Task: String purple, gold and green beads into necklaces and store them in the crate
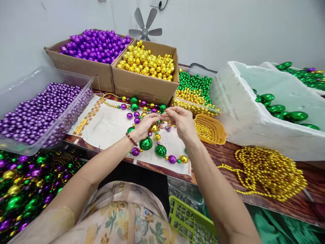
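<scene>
My left hand (147,124) is closed on a bead strand, its fingertips pinched just above a gold bead (154,128). Close against it, my right hand (179,118) pinches at the same strand's thin white thread (159,117); the exact grip is partly hidden by the fingers. Below the hands the strand spreads over the white cloth (109,125), with a large green ball (145,143), another green ball (160,150) and a purple ball (172,159). Behind them lies a run of small gold beads (109,104) joined to mixed purple, green and gold ones.
Cardboard boxes of purple beads (93,45) and gold beads (147,61) stand at the back. A clear bin (87,83) of purple beads is left. Rightward are a yellow basket (219,134), a white foam box (228,98) and a gold bead-chain heap (271,174).
</scene>
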A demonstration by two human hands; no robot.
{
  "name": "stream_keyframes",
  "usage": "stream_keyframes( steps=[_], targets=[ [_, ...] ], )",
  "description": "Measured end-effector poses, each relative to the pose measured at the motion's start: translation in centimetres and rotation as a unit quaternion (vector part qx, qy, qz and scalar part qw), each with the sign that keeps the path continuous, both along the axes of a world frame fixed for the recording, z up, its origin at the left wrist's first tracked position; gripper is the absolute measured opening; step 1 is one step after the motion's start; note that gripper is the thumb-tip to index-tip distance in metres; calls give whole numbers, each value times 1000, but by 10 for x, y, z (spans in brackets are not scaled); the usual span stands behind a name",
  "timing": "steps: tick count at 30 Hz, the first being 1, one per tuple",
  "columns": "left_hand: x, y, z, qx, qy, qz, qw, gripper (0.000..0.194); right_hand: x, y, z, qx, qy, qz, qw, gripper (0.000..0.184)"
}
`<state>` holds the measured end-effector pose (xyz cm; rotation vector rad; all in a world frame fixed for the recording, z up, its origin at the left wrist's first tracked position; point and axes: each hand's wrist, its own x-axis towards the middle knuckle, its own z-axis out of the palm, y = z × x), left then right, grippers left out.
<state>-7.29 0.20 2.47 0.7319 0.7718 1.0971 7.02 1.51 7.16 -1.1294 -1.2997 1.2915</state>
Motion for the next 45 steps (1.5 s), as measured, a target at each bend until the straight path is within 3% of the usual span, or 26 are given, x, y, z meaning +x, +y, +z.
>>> stream_keyframes(
  steps=[3,7,13,15,18,21,29,36,40,45],
  targets=[
    [-1,-2,0,-13,-4,12,1000,12,3,-17,-16,28,25,-43,998,24],
    [-4,-3,4,-5,3,34,999,16,12,-41,-30,108,-25,-66,992,18],
    [-8,-13,14,80,57,15,995,14,21,-62,-61,179,-124,-52,975,20],
    [-9,-17,16,106,79,4,991,15,21,-60,-73,263,-212,-66,939,20],
    [-10,-22,19,102,105,-21,989,21,21,-55,-88,381,-335,-99,856,25],
    [-13,-26,22,58,113,-57,990,24,19,-56,-96,412,-380,-133,818,30],
    [-12,-32,21,-45,44,-115,991,17,16,-63,-96,317,-373,-143,860,34],
    [-14,-35,14,-90,65,-120,987,16,20,-60,-107,331,-396,-60,855,36],
    [-11,-46,14,-55,122,-99,986,21,14,-56,-119,328,-423,22,844,36],
    [-14,-50,12,21,219,-37,975,17,14,-58,-122,310,-426,36,849,28]
  ],
)
